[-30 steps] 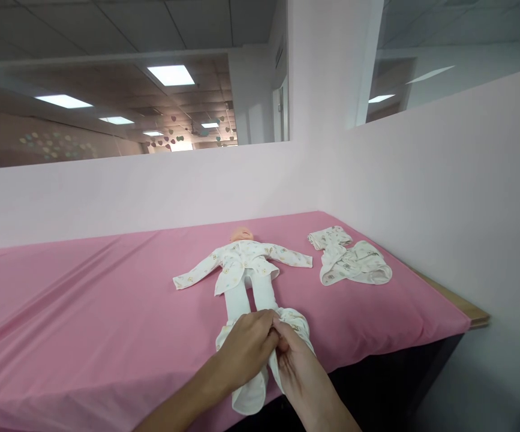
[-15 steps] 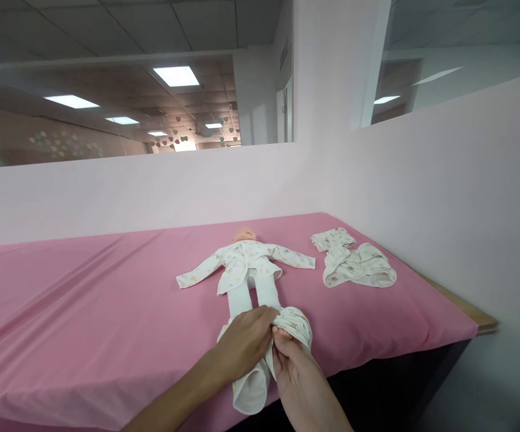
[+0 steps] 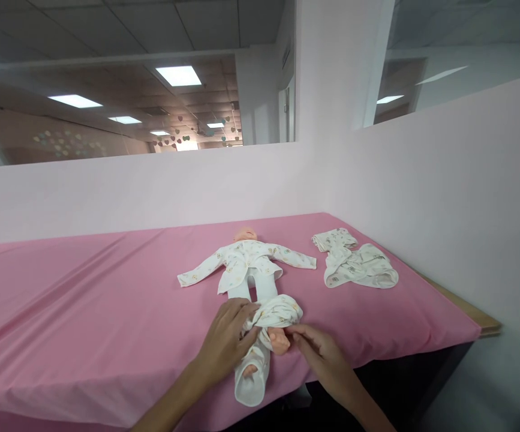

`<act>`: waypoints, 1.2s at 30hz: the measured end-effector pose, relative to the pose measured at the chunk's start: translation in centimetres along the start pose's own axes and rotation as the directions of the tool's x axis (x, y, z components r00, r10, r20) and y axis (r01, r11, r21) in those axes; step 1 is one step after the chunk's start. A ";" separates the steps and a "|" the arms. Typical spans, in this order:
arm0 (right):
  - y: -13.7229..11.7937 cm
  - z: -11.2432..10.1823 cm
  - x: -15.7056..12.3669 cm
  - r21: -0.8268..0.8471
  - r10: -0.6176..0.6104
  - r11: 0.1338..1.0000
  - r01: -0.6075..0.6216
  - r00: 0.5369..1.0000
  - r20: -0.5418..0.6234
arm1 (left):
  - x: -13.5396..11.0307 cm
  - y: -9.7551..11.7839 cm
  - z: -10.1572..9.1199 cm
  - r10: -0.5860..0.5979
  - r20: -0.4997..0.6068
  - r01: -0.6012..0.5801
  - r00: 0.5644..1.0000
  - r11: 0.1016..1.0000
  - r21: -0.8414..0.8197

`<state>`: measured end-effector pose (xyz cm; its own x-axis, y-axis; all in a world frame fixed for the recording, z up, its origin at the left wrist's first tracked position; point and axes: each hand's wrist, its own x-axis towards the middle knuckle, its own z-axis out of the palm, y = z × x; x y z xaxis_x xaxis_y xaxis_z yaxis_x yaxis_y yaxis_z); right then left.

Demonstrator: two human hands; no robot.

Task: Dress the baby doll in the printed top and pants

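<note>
A baby doll (image 3: 266,284) lies on its back, wearing a white printed jacket (image 3: 247,257) with its sleeves spread. White printed baby trousers (image 3: 282,309) are bunched around its lower legs. One bare foot (image 3: 279,341) sticks out of the gathered right-hand leg, while toes show inside the wide cuff (image 3: 249,393) of the other. My left hand (image 3: 226,337) is closed on the trousers at the left, thumb toward the middle. With thumb and fingers close together, my right hand (image 3: 322,358) pinches the trouser edge beside the bare foot.
Folded and crumpled white printed clothing (image 3: 358,265) lies to the right of the doll. A pink cloth (image 3: 107,312) covers the table, whose wooden edge (image 3: 489,327) shows at the right. White walls (image 3: 152,198) with windows stand behind and at the right.
The doll's foot has come out through the bunched trouser leg. My right hand has shifted right, beside the foot, and my left hand has moved slightly left. Toes now show in the other cuff.
</note>
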<state>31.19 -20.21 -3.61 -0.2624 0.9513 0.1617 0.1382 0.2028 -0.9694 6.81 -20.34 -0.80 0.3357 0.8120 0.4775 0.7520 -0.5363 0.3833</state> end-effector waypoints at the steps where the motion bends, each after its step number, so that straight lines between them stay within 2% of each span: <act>1: -0.3 -0.4 0.1 -0.030 0.003 1.000 -0.003 1.000 -0.027 | -0.3 -0.3 -0.5 -0.037 0.013 0.038 0.999 0.998 -0.040; 4: -1.9 -1.6 0.7 -0.129 -0.016 0.992 -0.004 0.988 -0.152 | -1.0 -1.5 -2.1 -0.138 0.096 0.157 0.986 0.961 -0.229; 7: -4.2 -1.9 2.4 -0.220 -0.100 0.973 0.066 0.984 -0.149 | -1.2 -3.0 -3.2 -0.245 0.158 0.287 0.957 0.888 -0.360; 10: -6.3 -1.0 5.2 -0.298 -0.156 0.943 0.147 0.988 -0.005 | -1.0 -4.3 -3.3 -0.314 0.239 0.387 0.919 0.834 -0.394; 13: -7.4 0.5 8.2 -0.412 -0.109 0.894 0.177 0.977 0.184 | -0.4 -4.9 -3.0 -0.292 0.339 0.427 0.894 0.783 -0.452; 15: -7.8 1.7 9.8 -0.463 -0.029 0.866 0.186 0.945 0.326 | 0.1 -5.1 -3.0 -0.267 0.359 0.433 0.894 0.720 -0.543; 17: -8.2 2.5 10.8 -0.471 0.044 0.860 0.198 0.890 0.455 | 0.7 -5.2 -3.0 -0.282 0.349 0.447 0.894 0.626 -0.638; 19: -8.5 2.9 11.4 -0.433 0.082 0.882 0.184 0.847 0.526 | 1.2 -5.5 -3.1 -0.334 0.322 0.461 0.886 0.547 -0.699; 22: -8.6 2.2 12.1 -0.327 0.119 0.942 0.072 0.842 0.527 | 1.8 -6.0 -3.4 -0.340 0.315 0.453 0.886 0.492 -0.743; 25: -7.7 0.5 12.5 -0.226 0.140 0.973 -0.033 0.867 0.478 | 2.2 -6.7 -4.2 -0.257 0.372 0.452 0.892 0.508 -0.733; 29: -5.2 -2.2 12.9 -0.151 0.104 0.987 -0.046 0.907 0.407 | 3.0 -7.7 -5.7 -0.264 0.417 0.479 0.870 0.654 -0.585; 33: -2.5 -3.6 14.1 -0.145 0.033 0.989 0.006 0.965 0.261 | 4.4 -8.5 -6.6 -0.375 0.314 0.488 0.872 0.713 -0.503; 36: -0.8 -3.1 15.6 -0.156 -0.035 0.986 0.064 0.983 0.179 | 5.4 -8.7 -6.1 -0.394 0.182 0.430 0.901 0.757 -0.492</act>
<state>29.97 -4.84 0.29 -0.4340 0.8866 0.1598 0.2686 0.2967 -0.9164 -1.34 -12.72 3.23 0.1092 0.9847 0.1356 0.4344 -0.1700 0.8845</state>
